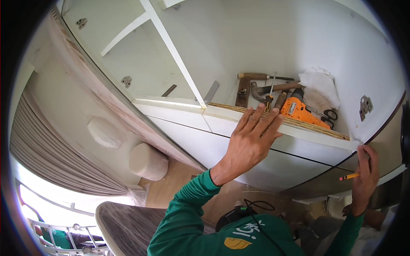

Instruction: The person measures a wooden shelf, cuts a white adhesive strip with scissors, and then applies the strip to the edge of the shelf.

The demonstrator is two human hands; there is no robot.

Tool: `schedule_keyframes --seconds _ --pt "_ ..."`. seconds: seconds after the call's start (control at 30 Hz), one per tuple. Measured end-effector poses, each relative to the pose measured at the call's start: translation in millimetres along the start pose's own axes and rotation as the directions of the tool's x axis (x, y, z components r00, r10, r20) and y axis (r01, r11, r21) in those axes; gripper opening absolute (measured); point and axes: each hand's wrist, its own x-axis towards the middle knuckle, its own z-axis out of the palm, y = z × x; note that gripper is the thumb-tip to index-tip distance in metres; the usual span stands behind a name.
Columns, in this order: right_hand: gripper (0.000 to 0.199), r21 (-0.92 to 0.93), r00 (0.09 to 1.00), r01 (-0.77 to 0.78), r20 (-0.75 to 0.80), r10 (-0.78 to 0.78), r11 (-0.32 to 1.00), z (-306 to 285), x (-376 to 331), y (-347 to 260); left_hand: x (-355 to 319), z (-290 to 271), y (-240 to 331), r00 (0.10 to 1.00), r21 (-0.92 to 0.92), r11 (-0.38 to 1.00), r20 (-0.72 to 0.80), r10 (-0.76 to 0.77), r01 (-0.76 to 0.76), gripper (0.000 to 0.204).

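White cabinet shelf [299, 133], left hand [252, 141] flat open on its edge, right hand [365, 177] gripping pencil [349, 176]

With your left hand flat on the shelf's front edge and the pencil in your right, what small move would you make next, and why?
Probably bring the pencil up to the shelf edge and mark it. The left hand lies flat against that edge, while the right hand holds the pencil lower, near the shelf's right end, its tip apart from the wood.
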Motion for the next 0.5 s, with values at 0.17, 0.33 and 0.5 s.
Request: schedule_keyframes --seconds 0.17,0.33,0.5 --pt "0.050 -0.044 1.000 -0.009 0.020 0.010 0.999 -3 -3 -2 6 -3 0 1.000 -0.068 0.998 0.001 -0.002 0.002 0.041" --pt "0.044 -0.052 1.000 -0.022 -0.010 0.022 0.998 -1 -3 -12 6 -1 -2 1.000 -0.001 1.000 0.016 0.027 -0.027 0.043" --pt "0.041 -0.028 0.994 -0.056 -0.093 0.053 0.998 3 6 -19 12 -1 -5 0.999 -0.113 0.993 0.041 -0.024 0.029 0.039"
